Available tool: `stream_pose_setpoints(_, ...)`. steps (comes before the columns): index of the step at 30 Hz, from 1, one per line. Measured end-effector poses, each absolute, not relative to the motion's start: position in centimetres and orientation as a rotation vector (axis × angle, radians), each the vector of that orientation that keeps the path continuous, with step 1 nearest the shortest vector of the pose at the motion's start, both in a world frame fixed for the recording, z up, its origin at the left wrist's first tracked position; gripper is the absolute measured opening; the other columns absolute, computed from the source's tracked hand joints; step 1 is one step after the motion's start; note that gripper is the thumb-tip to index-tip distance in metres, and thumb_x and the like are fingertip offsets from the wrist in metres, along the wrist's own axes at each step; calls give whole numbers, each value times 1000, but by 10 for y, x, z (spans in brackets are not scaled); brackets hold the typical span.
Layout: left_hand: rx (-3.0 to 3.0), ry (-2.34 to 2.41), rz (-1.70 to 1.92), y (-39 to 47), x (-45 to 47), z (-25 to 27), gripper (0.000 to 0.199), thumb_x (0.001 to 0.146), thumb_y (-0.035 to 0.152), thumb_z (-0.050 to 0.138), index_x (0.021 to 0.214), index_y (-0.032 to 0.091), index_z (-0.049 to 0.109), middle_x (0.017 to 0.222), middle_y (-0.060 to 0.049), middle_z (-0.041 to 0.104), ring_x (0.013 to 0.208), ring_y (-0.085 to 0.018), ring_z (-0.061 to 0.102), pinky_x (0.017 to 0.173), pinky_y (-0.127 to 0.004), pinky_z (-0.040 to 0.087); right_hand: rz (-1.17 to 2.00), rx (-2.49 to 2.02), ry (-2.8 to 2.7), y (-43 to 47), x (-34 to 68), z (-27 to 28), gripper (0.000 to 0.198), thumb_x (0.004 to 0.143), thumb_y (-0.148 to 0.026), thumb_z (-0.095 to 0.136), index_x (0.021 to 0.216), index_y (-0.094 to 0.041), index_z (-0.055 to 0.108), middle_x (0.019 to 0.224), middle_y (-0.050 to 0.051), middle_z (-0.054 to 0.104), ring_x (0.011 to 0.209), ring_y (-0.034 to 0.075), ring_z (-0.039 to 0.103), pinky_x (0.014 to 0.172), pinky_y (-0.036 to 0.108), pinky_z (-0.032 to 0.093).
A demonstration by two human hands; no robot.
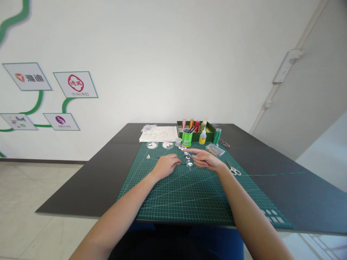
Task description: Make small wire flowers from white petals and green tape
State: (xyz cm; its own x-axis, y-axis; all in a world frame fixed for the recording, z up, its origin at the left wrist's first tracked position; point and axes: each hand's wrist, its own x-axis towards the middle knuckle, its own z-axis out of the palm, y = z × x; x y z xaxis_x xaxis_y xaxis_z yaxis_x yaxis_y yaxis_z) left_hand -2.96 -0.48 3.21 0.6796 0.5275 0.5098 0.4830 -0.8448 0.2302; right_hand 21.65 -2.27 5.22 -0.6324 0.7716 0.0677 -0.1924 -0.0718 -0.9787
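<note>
My left hand (167, 165) is closed, its fingertips pinching a thin green stem (183, 163) just above the cutting mat. On the other side of that hand a thin stalk with a small white flower (148, 157) sticks out; whether both are one piece is hidden. My right hand (204, 160) has its index finger stretched left towards shiny foil-like pieces (182, 147). Its thumb and other fingers are curled together near a thin greyish thing, too small to name. Between the hands lies a small shiny clear piece (189, 164).
A green cutting mat (184, 195) covers the table's middle. Behind stand two dishes of white pieces (152, 145), a green can (187, 138), a glue bottle (202, 137) and a green box (210, 136) with thread spools. Scissors (234, 169) and a clear case (215, 150) lie right.
</note>
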Motion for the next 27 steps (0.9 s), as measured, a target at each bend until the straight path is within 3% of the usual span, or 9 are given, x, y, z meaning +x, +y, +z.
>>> stream_pose_setpoints(12,2817,845,893,-1,-31,30,20,92,17,53,97,22,71,91,-4,66,90,-18,63,79,-28,48,1801,-684,-1529,-22,221,54,69,89,-26,57,151,-12,30,33,-15,30,27,5,14,35,19,15)
stream_pose_setpoints(27,2748,774,942,-3,-30,33,20,95,21,51,97,22,71,92,-4,67,90,-17,62,80,-28,47,1780,-685,-1457,-15,221,47,65,91,-24,56,150,-13,32,33,-14,31,29,6,13,34,18,15)
